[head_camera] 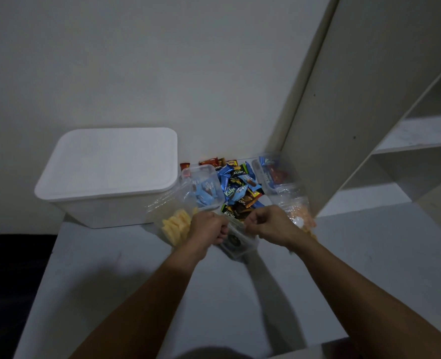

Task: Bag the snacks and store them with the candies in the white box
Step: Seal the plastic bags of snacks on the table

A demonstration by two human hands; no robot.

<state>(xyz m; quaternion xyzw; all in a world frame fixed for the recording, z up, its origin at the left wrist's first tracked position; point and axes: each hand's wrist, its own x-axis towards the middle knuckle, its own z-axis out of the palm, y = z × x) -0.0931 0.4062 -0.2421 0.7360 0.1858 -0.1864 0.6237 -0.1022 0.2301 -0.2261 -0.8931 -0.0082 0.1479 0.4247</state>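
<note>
A white box [105, 203] with its lid on stands at the back left of the white table. To its right lies a heap of wrapped snacks [240, 187] in blue, black and red. My left hand [207, 228] and my right hand [268, 224] are both closed on the top edge of a clear plastic bag [240, 244] that holds a dark snack packet. A clear bag of yellow candies [176, 226] lies left of my hands. Right of them lies a clear bag of orange candies [301, 213].
A clear tub [204, 186] with blue packets sits behind the yellow candies. Another clear tub [272, 173] with packets stands at the back right. White shelving [408, 141] rises on the right. The table's left edge [46, 263] borders a dark floor.
</note>
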